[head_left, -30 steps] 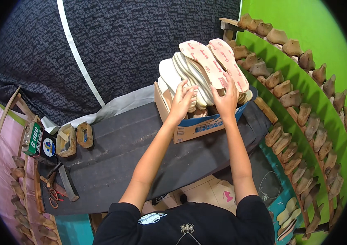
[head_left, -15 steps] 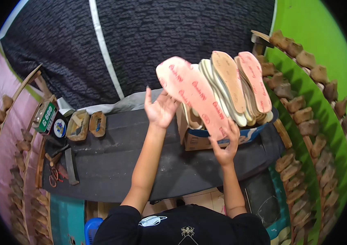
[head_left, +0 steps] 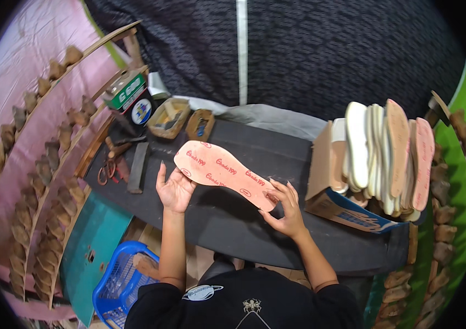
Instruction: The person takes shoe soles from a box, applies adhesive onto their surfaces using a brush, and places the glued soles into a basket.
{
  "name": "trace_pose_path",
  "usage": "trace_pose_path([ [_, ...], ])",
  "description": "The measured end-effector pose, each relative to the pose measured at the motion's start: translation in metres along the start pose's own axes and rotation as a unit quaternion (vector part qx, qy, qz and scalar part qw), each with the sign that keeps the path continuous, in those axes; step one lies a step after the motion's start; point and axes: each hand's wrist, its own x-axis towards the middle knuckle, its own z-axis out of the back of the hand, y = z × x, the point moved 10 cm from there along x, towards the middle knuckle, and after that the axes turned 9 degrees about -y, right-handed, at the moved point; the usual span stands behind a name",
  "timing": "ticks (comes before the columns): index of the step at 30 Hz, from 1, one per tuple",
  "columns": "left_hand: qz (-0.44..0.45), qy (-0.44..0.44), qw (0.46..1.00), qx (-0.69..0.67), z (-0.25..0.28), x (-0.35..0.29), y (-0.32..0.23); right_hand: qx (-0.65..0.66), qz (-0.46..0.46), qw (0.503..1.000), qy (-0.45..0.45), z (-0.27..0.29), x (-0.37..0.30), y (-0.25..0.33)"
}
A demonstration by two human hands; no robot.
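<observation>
A pink insole [head_left: 227, 171] with red printing is held flat over the dark worktable [head_left: 200, 211]. My right hand [head_left: 287, 211] grips its narrow heel end between thumb and fingers. Under the broad toe end sits my left hand [head_left: 176, 189], its fingertips hidden behind the insole and its thumb standing apart. To the right, an open cardboard box [head_left: 348, 211] is packed with upright insoles: white ones [head_left: 357, 145], a tan one [head_left: 397, 156] and another pink one [head_left: 423, 164].
At the table's left stand a green and white can [head_left: 128, 96], two small containers [head_left: 168, 118] and a dark flat bar [head_left: 138, 167] beside red-handled scissors [head_left: 107, 171]. Racks of wooden shoe lasts [head_left: 52, 219] line both sides. A blue plastic chair [head_left: 120, 277] is below left.
The view has turned left. The pink insole has come away from the box and closer to me, now lying more level. My left hand has gone from open beside it to supporting its toe end.
</observation>
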Motion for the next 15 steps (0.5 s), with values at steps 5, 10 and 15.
trace_pose_path([
  [5,-0.022,-0.103,0.994,0.013,0.073,-0.029,-0.045,0.037,-0.017,0.991,0.13,-0.083,-0.003,-0.012],
  [10,-0.022,-0.142,0.99,-0.001,0.127,-0.033,-0.079,0.05,-0.027,0.972,0.227,-0.146,-0.003,-0.024],
  [15,-0.016,-0.163,0.986,0.013,0.148,-0.025,-0.086,0.018,-0.033,0.961,0.273,-0.173,0.001,-0.035],
])
